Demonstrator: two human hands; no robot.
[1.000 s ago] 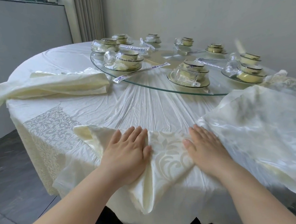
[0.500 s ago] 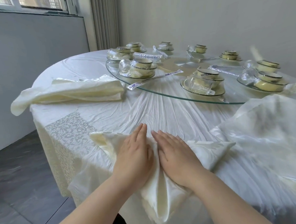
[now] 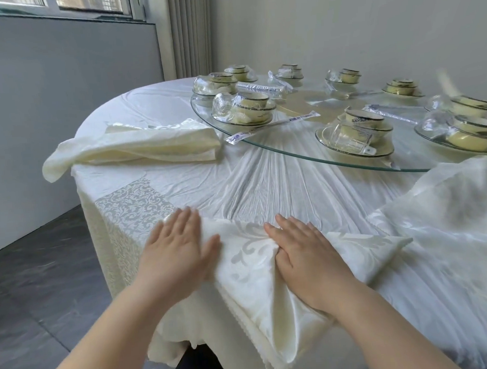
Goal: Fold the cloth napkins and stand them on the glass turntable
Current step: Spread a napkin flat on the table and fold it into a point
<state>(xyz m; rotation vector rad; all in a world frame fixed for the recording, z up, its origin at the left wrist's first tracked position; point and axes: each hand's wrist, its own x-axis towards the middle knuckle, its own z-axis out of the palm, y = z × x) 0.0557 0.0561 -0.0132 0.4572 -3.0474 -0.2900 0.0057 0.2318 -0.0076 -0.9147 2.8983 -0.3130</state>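
Napkin [image 3: 250,261]: cream, satin sheen, woven scroll pattern, folded into several layers with stacked edges showing along its lower side. It lies at the near edge of the table [image 3: 208,186]. Its lower part hangs over the edge and one corner points right. It is not on the turntable [image 3: 291,145], which sits well beyond it.

Left hand [image 3: 178,254]: flat, fingers straight and together, palm down on the napkin's left end, slightly blurred. Right hand [image 3: 303,254]: flat, fingers straight, palm down on the napkin's middle, with its thumb at a crease. Neither hand grips anything.

A second napkin [image 3: 137,148], same cream, lies loosely folded on the table's left side, just beside the turntable rim. A bigger pale cloth [image 3: 452,214] lies rumpled at right. The turntable carries wrapped bowl sets [image 3: 249,109] and a chopstick packet [image 3: 273,127] that overhangs its rim.
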